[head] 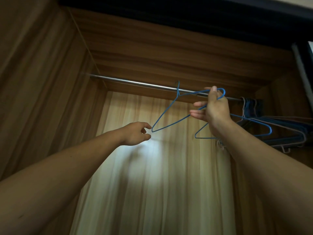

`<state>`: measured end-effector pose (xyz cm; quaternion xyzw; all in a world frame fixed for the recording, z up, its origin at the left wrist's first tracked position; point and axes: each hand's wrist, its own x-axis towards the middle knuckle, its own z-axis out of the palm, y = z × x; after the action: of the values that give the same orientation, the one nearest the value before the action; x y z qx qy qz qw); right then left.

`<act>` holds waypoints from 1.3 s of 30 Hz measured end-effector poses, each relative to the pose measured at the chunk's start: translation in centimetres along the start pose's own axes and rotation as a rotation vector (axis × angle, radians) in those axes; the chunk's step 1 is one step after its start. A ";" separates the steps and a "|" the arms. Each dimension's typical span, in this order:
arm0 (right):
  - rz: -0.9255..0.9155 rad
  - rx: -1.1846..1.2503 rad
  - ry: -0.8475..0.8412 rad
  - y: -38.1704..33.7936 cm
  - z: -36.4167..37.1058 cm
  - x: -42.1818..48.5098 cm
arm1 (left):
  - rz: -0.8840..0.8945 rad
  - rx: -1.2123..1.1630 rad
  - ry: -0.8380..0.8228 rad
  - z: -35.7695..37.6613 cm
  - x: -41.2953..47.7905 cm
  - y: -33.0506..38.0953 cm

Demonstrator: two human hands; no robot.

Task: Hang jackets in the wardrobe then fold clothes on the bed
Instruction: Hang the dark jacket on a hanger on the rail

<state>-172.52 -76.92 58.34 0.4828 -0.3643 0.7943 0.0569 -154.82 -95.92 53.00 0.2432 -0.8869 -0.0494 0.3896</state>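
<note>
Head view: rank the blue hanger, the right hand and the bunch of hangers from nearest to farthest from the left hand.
1. blue hanger: its lower corner lies at the fingers of the left hand.
2. right hand: up and to the right, gripping that hanger.
3. bunch of hangers: far right, at the end of the rod.

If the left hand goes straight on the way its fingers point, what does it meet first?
The near corner of the blue hanger, just off the left hand fingertips. The right hand grips that hanger's far end. Depth is hard to judge, so contact is likely but not certain.
</note>
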 end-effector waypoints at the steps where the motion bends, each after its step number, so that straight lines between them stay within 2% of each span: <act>1: 0.003 0.018 0.002 0.2 -0.1 0.1 | 0.001 -0.002 0.012 -0.2 0.0 0.0; 11: -0.058 0.056 0.017 1.2 -2.4 -1.4 | 0.037 -0.042 0.162 0.1 -0.3 0.0; 15: -0.004 0.104 -0.071 3.5 -4.0 -3.5 | -0.012 -0.077 0.196 1.3 -1.2 0.0; 17: 0.094 0.118 -0.180 5.3 -4.7 -5.2 | -0.093 -0.215 0.092 2.2 -2.1 -0.1; 19: 0.216 0.100 -0.266 7.4 -5.3 -7.3 | -0.190 -0.483 -0.036 3.8 -3.3 -0.5; 21: 0.337 0.060 -0.322 9.9 -6.0 -9.6 | -0.268 -0.733 -0.081 5.9 -4.8 -1.6; 22: 0.391 0.033 -0.349 11.3 -6.4 -10.7 | -0.283 -0.763 -0.076 7.1 -5.6 -2.4; 26: 0.611 -0.201 -0.545 17.5 -9.0 -15.3 | -0.317 -0.760 -0.106 11.6 -9.1 -6.0; 29: 0.753 -0.589 -0.791 22.2 -10.8 -19.1 | -0.382 -0.711 -0.135 14.8 -11.6 -8.3; 31: 0.762 -0.898 -0.894 25.5 -11.8 -21.5 | -0.407 -0.672 -0.187 17.1 -12.9 -9.8; 33: 0.666 -1.166 -0.913 28.9 -13.2 -23.5 | -0.433 -0.626 -0.224 19.3 -14.1 -11.1; 35: 0.605 -1.290 -0.884 32.2 -15.2 -24.9 | -0.459 -0.600 -0.253 21.5 -15.2 -12.3; 39: 0.769 -1.284 -0.871 38.2 -19.3 -26.5 | -0.501 -0.547 -0.316 25.3 -17.2 -13.8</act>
<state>-189.49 -85.54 11.77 0.4615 -0.8699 0.1432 -0.0987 -157.49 -102.53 20.23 0.3286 -0.8032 -0.4139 0.2747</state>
